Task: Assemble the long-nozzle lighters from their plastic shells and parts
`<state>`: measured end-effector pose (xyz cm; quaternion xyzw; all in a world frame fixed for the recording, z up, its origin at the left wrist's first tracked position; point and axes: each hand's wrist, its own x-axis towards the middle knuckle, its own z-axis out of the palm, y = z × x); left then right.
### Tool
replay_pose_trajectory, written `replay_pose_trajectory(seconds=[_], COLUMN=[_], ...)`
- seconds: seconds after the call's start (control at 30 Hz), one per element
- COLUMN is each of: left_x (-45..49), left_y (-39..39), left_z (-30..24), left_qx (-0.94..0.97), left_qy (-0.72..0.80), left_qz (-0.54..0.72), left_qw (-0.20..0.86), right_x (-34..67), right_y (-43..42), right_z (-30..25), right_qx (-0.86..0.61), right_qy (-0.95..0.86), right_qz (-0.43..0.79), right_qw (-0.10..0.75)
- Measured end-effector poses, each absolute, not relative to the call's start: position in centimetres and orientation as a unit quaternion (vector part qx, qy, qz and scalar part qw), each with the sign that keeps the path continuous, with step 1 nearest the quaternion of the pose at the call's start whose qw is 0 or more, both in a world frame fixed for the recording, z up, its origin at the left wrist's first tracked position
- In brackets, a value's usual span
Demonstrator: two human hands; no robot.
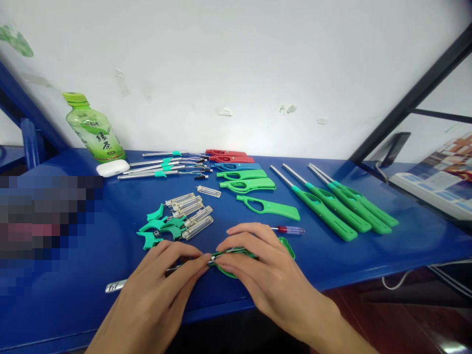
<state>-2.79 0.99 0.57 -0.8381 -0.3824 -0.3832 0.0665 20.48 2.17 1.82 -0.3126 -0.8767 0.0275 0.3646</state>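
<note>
Both my hands rest at the near edge of a blue table (pixel 387 246). My left hand (pixel 162 285) pinches a thin metal tube (pixel 116 285) that runs out to the left. My right hand (pixel 258 273) presses down on a green lighter handle shell (pixel 289 246), fingers closed round the joint where the tube meets it. A small red-handled screwdriver (pixel 289 229) lies just beyond my right hand. Green triggers (pixel 157 228) and clear gas tanks (pixel 191 214) lie in a pile ahead of my left hand.
Several finished green lighters (pixel 332 206) lie at the right. Green, blue and red handle shells (pixel 243 174) and metal tubes with wires (pixel 158 167) sit at the back. A green tea bottle (pixel 94 129) and white earbud case (pixel 112 168) stand back left. A blurred patch covers the left.
</note>
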Motion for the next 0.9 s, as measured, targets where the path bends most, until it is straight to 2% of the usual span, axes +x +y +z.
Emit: replay_pose_trajectory(seconds=[0.2,0.43,0.6,0.67,0.77,0.9], left_x=[-2.9,-2.8,-2.7,-2.7,-2.8,-2.8], left_y=[0.8,0.8,0.7,0.8,0.8,0.6], left_z=[0.4,0.6,0.2,0.0,-0.2,-0.3], left_qx=[-0.838,-0.836,-0.832,-0.832,-0.833,-0.832], left_qy=[-0.388,-0.387,-0.395,-0.396,-0.398,-0.398], left_qz=[-0.38,-0.385,-0.389,-0.388,-0.385,-0.383], left_qw=[0.052,0.054,0.031,0.024,0.023,0.046], right_x=[20.6,20.7,21.8,22.0,21.5,19.3], right_y=[2.3,2.5,3.8,4.9,7.2,10.4], right_z=[1.7,1.6,3.1,4.3,6.2,7.0], right_qx=[-0.35,-0.329,-0.32,-0.312,-0.27,-0.2], right_qy=[-0.858,-0.862,-0.851,-0.873,-0.932,-0.971], right_qz=[0.059,0.049,-0.024,-0.041,-0.054,-0.078], right_qw=[0.371,0.384,0.415,0.372,0.234,0.101])
